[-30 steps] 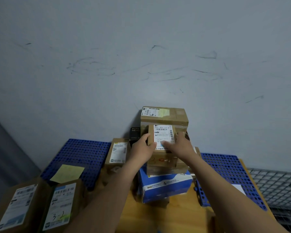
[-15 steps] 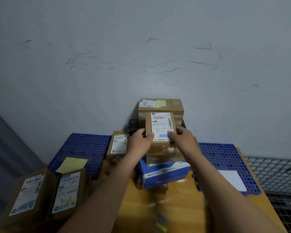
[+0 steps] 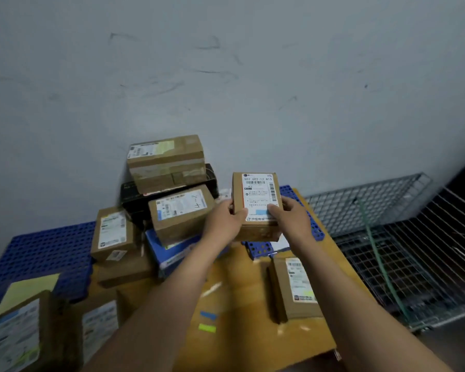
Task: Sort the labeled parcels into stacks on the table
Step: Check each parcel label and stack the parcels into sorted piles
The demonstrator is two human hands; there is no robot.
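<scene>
I hold a small brown parcel point(image 3: 257, 196) with a white shipping label in the air over the right part of the wooden table point(image 3: 242, 304). My left hand point(image 3: 224, 220) grips its left lower edge and my right hand point(image 3: 293, 220) grips its right lower edge, thumbs on the label. To the left stands a pile: a labelled brown parcel marked by hand point(image 3: 181, 212) on a blue and white box point(image 3: 172, 252), with a black box point(image 3: 134, 196) and a taped brown parcel point(image 3: 167, 162) behind.
A small parcel point(image 3: 112, 233) rests on a flat brown box point(image 3: 124, 271) at the left. Two labelled parcels point(image 3: 19, 336) stand at the near left beside a yellow note point(image 3: 27, 289). Another parcel point(image 3: 295, 288) lies at the near right. Blue perforated mats point(image 3: 43, 253) cover the table's sides. Wire cages point(image 3: 403, 251) stand to the right.
Both hands lifted the small labelled parcel off the central pile and carried it to the right. The view turned right, revealing the hand-marked parcel beneath and the wire cages.
</scene>
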